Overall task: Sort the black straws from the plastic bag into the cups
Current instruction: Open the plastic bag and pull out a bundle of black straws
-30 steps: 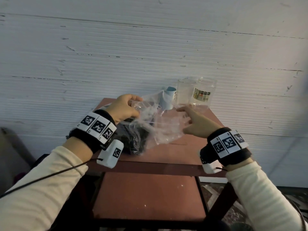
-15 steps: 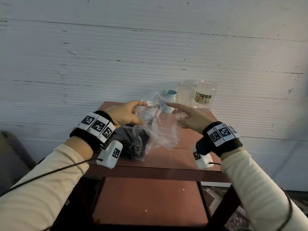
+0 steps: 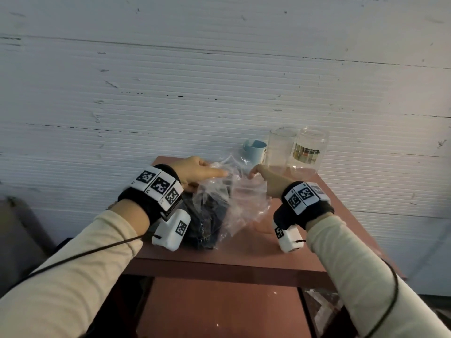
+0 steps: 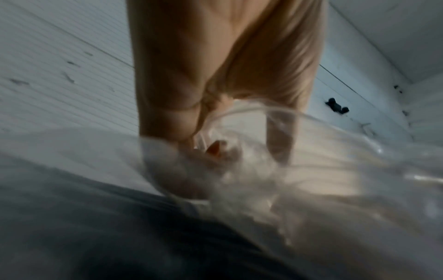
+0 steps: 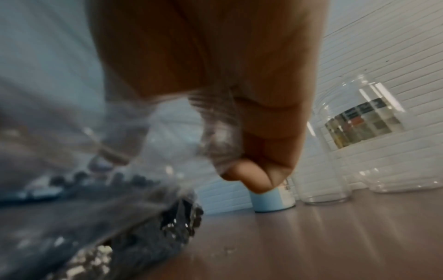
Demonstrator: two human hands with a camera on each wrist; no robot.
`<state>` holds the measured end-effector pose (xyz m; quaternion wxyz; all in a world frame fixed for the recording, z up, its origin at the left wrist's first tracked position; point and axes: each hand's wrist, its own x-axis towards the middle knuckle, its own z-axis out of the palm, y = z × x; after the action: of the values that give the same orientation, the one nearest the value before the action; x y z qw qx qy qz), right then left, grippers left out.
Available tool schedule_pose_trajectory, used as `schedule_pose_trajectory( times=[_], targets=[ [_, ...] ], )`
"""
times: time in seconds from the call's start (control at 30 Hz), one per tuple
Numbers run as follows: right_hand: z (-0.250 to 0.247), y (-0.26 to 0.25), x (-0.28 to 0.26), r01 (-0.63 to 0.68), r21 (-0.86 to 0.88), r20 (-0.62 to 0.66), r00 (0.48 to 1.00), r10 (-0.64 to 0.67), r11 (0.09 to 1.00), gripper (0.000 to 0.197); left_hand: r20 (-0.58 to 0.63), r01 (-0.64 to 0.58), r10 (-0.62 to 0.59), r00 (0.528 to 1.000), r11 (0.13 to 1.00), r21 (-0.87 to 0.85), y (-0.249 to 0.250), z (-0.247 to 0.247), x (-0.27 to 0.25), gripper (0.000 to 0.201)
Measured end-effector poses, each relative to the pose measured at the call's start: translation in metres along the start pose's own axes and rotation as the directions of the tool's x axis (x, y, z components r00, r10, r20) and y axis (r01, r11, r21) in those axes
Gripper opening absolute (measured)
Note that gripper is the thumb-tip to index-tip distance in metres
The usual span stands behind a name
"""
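1. The left hand pinches the top edge of the plastic bag between thumb and fingers; in the left wrist view the fingertips close on the clear film.
2. The right hand grips the opposite edge of the bag, at 3 o'clock from the left hand; the right wrist view shows its fingers curled round a gathered fold of plastic.
3. The bag hangs between the two hands, its mouth held up and its lower part resting on the red-brown table.
4. The black straws lie bunched in the bottom of the bag, at 6 o'clock from the left hand, just beside the left wrist camera.
5. A blue cup stands at the table's far edge, at 12 o'clock from the bag.
6. A clear cup stands just beside the blue cup at its 3 o'clock.
7. A labelled clear jar stands at 3 o'clock from the clear cup, close against it.
8. A white ribbed wall runs behind the table.
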<state>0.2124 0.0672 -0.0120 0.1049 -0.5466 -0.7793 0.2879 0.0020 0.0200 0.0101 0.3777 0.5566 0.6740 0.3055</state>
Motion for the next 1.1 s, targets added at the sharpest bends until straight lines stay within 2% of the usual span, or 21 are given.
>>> schedule_pose_trajectory(
  times=[0.1,0.27,0.4,0.57,0.63,0.73,0.8,0.9,1.0,1.03,1.1],
  targets=[
    [0.007,-0.008,0.009,-0.031,-0.101,-0.002,1.000,0.031,0.994,0.036,-0.068,-0.066,0.083,0.994,0.974,0.218,0.001,-0.004,0.003,0.060],
    [0.018,-0.008,0.035,-0.056,-0.184,-0.043,0.998,0.049,0.981,0.041,-0.059,-0.073,0.110,0.992,0.897,0.436,-0.008,-0.016,0.011,0.036],
    [0.020,-0.013,0.044,-0.052,-0.047,-0.051,0.998,0.049,0.998,0.041,-0.015,-0.106,0.129,0.992,0.874,0.475,-0.016,-0.024,0.015,0.041],
    [0.019,-0.012,0.047,0.012,0.154,-0.029,1.000,-0.008,0.988,0.037,0.020,-0.150,0.152,0.988,0.931,0.333,-0.022,-0.027,0.014,0.039],
    [0.016,-0.015,0.041,0.052,0.196,-0.041,0.998,-0.045,0.979,0.025,0.025,-0.182,0.181,0.983,0.953,0.242,-0.025,-0.025,0.013,0.040],
    [0.012,-0.016,0.040,0.112,0.239,-0.103,0.991,-0.089,0.965,0.019,-0.014,-0.256,0.260,0.965,0.957,0.136,-0.024,-0.021,0.011,0.037],
    [0.010,-0.016,0.041,0.194,0.209,-0.178,0.971,-0.157,0.959,0.023,-0.034,-0.311,0.315,0.948,0.945,0.103,-0.021,-0.018,0.008,0.037],
    [0.006,-0.022,0.033,0.362,0.073,-0.263,0.906,-0.332,0.929,0.031,-0.086,-0.382,0.383,0.920,0.924,0.029,-0.013,-0.014,0.005,0.038],
    [-0.010,-0.034,0.023,0.475,0.000,-0.331,0.831,-0.448,0.880,0.041,-0.150,-0.483,0.469,0.870,0.873,-0.073,-0.001,-0.010,0.000,0.039],
    [-0.018,-0.041,0.020,0.485,0.031,-0.393,0.810,-0.435,0.874,0.040,-0.176,-0.534,0.512,0.841,0.839,-0.109,0.003,-0.009,-0.002,0.040],
    [-0.031,-0.052,0.011,0.504,0.036,-0.519,0.747,-0.415,0.863,0.026,-0.232,-0.639,0.600,0.766,0.750,-0.171,0.007,-0.008,-0.007,0.040]
  ],
)
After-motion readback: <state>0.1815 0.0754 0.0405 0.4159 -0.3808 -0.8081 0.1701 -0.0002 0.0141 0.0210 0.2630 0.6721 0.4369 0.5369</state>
